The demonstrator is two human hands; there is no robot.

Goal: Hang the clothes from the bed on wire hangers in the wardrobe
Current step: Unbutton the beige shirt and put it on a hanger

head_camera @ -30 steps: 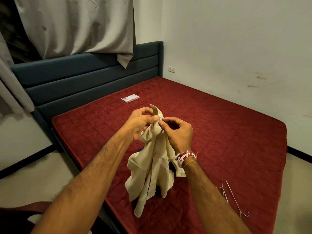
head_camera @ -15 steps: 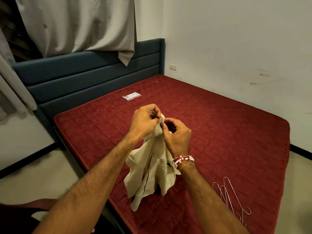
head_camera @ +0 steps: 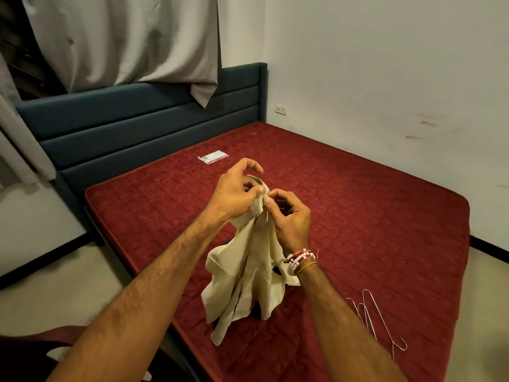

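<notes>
Chair (head_camera: 41, 343): dark red armrest, closest to the camera, way down and left of the grip, off the bed.
Wire hangers (head_camera: 377, 321): a little bunch lying flat on the mattress, below and right of the grip, on the far side of the right forearm, well apart from the shirt.
Cream shirt (head_camera: 248, 271): hangs straight down from the grip, top end bunched up between both hands. The bottom droops to the bed's near edge. Something dark sits under it, can't tell what.
Bracelets (head_camera: 300, 260): red-and-white beads plus a yellow thread on the right wrist, just below the grip.
Right hand (head_camera: 289, 219): thumb and forefinger pinching the top of the shirt.
Left hand (head_camera: 234, 194): pinching the same spot from the other side, so the two thumbs nearly meet, with the index finger arched over the top.
Mattress (head_camera: 371, 216): dark red, quilted, spreads out under and beyond the grip.
Small packet (head_camera: 213, 157): flat on the mattress, beyond the grip and a bit left.
Headboard (head_camera: 137, 128): dark blue, padded, behind the packet.
Curtain (head_camera: 124, 40): grey, hanging above the headboard.
</notes>
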